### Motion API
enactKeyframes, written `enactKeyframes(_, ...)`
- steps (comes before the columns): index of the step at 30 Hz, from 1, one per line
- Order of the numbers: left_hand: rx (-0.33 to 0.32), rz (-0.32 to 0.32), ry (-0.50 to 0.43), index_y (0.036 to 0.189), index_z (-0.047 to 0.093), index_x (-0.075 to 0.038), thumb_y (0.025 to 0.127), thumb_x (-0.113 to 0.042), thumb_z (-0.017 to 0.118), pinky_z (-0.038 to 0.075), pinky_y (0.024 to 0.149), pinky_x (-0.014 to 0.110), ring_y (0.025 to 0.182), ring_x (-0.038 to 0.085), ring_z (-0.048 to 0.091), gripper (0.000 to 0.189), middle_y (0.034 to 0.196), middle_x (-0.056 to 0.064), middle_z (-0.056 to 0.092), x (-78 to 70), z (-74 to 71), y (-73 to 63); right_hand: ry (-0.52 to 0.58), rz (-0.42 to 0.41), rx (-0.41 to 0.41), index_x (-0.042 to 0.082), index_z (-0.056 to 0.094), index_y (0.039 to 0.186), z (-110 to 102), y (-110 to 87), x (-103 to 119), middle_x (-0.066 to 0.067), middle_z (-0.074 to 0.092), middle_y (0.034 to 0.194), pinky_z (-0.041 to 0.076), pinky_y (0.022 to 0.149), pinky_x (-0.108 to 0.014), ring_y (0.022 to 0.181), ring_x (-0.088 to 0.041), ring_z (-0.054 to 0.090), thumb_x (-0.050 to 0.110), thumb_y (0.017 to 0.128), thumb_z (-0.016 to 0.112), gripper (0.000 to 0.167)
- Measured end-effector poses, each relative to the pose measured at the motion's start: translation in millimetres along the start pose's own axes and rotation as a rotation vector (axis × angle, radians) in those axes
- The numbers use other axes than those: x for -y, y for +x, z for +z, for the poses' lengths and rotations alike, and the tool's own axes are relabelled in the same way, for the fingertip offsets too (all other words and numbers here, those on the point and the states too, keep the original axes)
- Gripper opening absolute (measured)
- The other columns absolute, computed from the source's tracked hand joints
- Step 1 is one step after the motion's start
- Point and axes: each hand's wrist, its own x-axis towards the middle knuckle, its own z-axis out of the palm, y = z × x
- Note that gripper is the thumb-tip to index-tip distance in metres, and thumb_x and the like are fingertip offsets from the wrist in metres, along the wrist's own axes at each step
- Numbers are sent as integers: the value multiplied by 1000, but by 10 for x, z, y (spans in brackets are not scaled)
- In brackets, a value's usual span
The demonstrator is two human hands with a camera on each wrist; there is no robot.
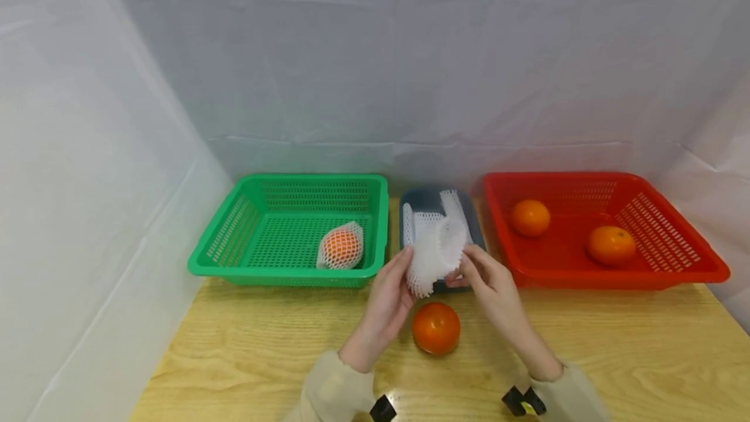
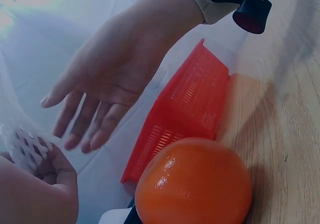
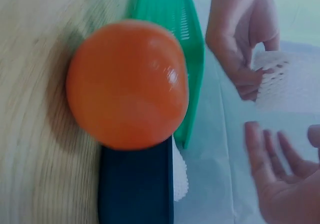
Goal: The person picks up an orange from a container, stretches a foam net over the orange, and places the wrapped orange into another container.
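Observation:
In the head view a white foam fruit net (image 1: 432,254) is pinched at its left side by my left hand (image 1: 387,298). The right wrist view shows the left fingers and thumb curled on the net's end (image 3: 275,78). My right hand (image 1: 497,286) is close to the net's right side; in the left wrist view this right hand (image 2: 117,66) has its fingers extended and apart, holding nothing. Below the net, between both wrists, a bare orange (image 1: 436,329) rests on the wooden table.
Behind the hands, a dark blue tray (image 1: 406,197) contains more white foam nets. To the left is a green basket (image 1: 234,271) with one netted orange (image 1: 341,247). A red basket (image 1: 621,279) on the right contains two bare oranges (image 1: 530,218). White sheeting (image 1: 363,70) hangs behind.

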Motion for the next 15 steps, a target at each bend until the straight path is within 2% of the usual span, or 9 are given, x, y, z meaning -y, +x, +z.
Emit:
enactKeyframes(1,7,-3,3,144,47,5,108,-31,48,53,88,21,107,10,59,51,127,5,61,6,8,-1,-13,41,13,-12,60,123,2,0,6,-28,67,99,61,75,-32,80,-13,70,2,106,47,25)
enactKeyframes(4,19,-16,53,141,50,7,108,-31,49,52,89,22,105,10,58,50,123,5,61,32,27,-1,-110,148,50,-11,62,121,15,-3,13,-21,68,102,59,77,-31,82,-6,65,5,106,46,26)
enactKeyframes(7,2,-45,121,136,54,8,108,-29,50,52,86,22,101,10,60,47,116,4,63,69,26,3,-160,200,89,-10,64,115,38,-12,9,-16,68,97,56,77,-30,83,-4,60,6,106,46,26)
enactKeyframes(12,-5,-72,203,138,54,9,108,-21,48,51,79,19,92,7,62,43,110,1,67,128,-1,-4,17,311,97,-13,58,121,95,-8,11,-18,66,102,61,80,-38,85,-11,66,12,107,50,29)
enactKeyframes(15,12,-45,196,140,51,11,105,-12,49,50,81,20,93,5,61,42,109,-2,69,152,-4,-22,79,379,71,-11,57,113,112,-2,20,-10,64,94,61,79,-37,82,-12,66,15,105,57,27)
